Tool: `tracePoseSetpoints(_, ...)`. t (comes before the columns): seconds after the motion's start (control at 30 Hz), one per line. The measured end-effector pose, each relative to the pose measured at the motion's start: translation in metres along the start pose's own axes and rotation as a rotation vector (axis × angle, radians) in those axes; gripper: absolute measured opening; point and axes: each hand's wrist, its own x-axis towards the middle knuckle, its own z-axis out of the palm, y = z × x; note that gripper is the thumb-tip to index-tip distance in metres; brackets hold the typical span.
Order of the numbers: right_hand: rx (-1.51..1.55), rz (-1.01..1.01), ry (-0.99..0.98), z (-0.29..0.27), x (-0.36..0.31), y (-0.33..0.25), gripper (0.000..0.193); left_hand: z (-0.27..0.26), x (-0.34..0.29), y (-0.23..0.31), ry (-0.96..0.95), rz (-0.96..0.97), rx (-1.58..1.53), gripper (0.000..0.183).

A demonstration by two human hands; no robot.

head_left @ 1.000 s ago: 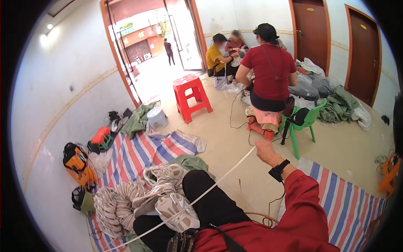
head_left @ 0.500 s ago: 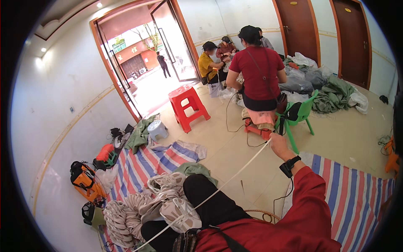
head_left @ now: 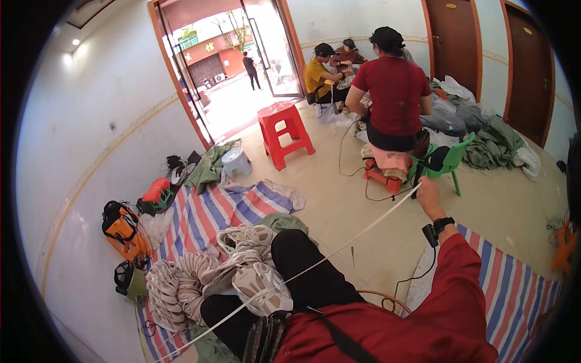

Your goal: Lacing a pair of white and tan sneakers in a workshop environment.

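Observation:
My right hand [head_left: 430, 198] is stretched far out to the right, its fingers closed on the end of a long, thin, white cord [head_left: 348, 244]. The cord runs taut across my legs to the lower left edge, where its other end leaves the view. My left hand is out of sight. Between my knees lies a beige and white sneaker-like shoe upper [head_left: 260, 289], and the cord passes over it. Another similar upper [head_left: 242, 239] lies just beyond. To their left are stacked bundles of beige shoe uppers [head_left: 166, 293].
A striped sheet [head_left: 218, 212] lies ahead, another striped sheet [head_left: 505, 278] at right. A red stool [head_left: 284, 136], a small pale stool [head_left: 236, 162] and an orange bag [head_left: 128, 233] stand around. A person in red [head_left: 390, 91] sits near a green chair [head_left: 454, 157]; others sit beyond.
My right hand has moved farther out to the right, pulling the cord with it. The view has turned slightly left and down.

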Motion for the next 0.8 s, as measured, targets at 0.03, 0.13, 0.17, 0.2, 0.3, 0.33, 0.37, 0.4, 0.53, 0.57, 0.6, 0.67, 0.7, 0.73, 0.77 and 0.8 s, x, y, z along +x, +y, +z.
tracePoseSetpoints(0.03, 0.01, -0.012, -0.009, -0.001, -0.002, 0.007, 0.013, -0.002, 0.001, -0.003, 0.022, -0.024, -0.053, 0.021)
tracePoseSetpoints(0.13, -0.027, 0.043, -0.002, -0.006, -0.004, 0.014, 0.011, -0.027, -0.013, -0.035, 0.115, -0.125, -0.188, 0.02)
tracePoseSetpoints(0.17, -0.015, 0.055, 0.002, -0.007, -0.007, 0.019, 0.011, -0.04, -0.02, -0.047, 0.156, -0.153, -0.234, 0.02)
tracePoseSetpoints(0.2, 0.01, 0.055, 0.001, -0.002, -0.007, 0.036, 0.011, -0.044, -0.024, -0.066, 0.192, -0.187, -0.291, 0.02)
tracePoseSetpoints(0.3, 0.236, 0.178, -0.073, 0.01, -0.007, 0.029, 0.012, -0.035, -0.043, -0.074, 0.373, -0.132, -0.054, 0.024)
tracePoseSetpoints(0.33, 0.425, 0.326, -0.134, 0.015, -0.007, 0.022, 0.013, -0.042, -0.046, -0.079, 0.462, -0.025, 0.092, 0.022)
tracePoseSetpoints(0.37, 0.42, 0.309, -0.133, 0.012, -0.008, 0.013, 0.013, -0.031, -0.044, -0.069, 0.282, -0.22, -0.033, 0.021)
tracePoseSetpoints(0.4, 0.504, 0.334, -0.153, 0.016, -0.011, 0.001, 0.014, -0.033, -0.047, -0.073, 0.289, -0.226, -0.012, 0.021)
tracePoseSetpoints(0.53, 0.821, 0.375, -0.405, 0.034, -0.023, -0.076, 0.022, -0.048, -0.053, -0.1, 0.42, -0.156, 0.099, 0.022)
tracePoseSetpoints(0.57, 0.904, 0.393, -0.472, 0.038, -0.03, -0.102, 0.024, -0.045, -0.053, -0.1, 0.419, -0.161, 0.1, 0.022)
tracePoseSetpoints(0.6, 0.988, 0.411, -0.543, 0.044, -0.039, -0.129, 0.026, -0.044, -0.05, -0.1, 0.455, -0.209, 0.059, 0.018)
tracePoseSetpoints(0.67, 1.071, 0.358, -0.716, 0.052, -0.059, -0.185, 0.027, -0.03, -0.043, -0.086, 0.441, -0.295, -0.161, 0.014)
tracePoseSetpoints(0.7, 1.085, 0.318, -0.826, 0.056, -0.07, -0.211, 0.026, -0.014, -0.038, -0.068, 0.387, -0.33, -0.342, 0.015)
tracePoseSetpoints(0.73, 1.108, 0.273, -0.946, 0.063, -0.081, -0.236, 0.026, -0.005, -0.034, -0.054, 0.335, -0.265, -0.345, 0.017)
tracePoseSetpoints(0.77, 1.212, 0.262, -1.093, 0.068, -0.092, -0.262, 0.023, -0.001, -0.032, -0.044, 0.288, -0.204, -0.342, 0.019)
tracePoseSetpoints(0.8, 1.289, 0.263, -1.21, 0.069, -0.104, -0.283, 0.021, 0.028, -0.031, -0.007, 0.215, -0.213, -0.467, 0.02)
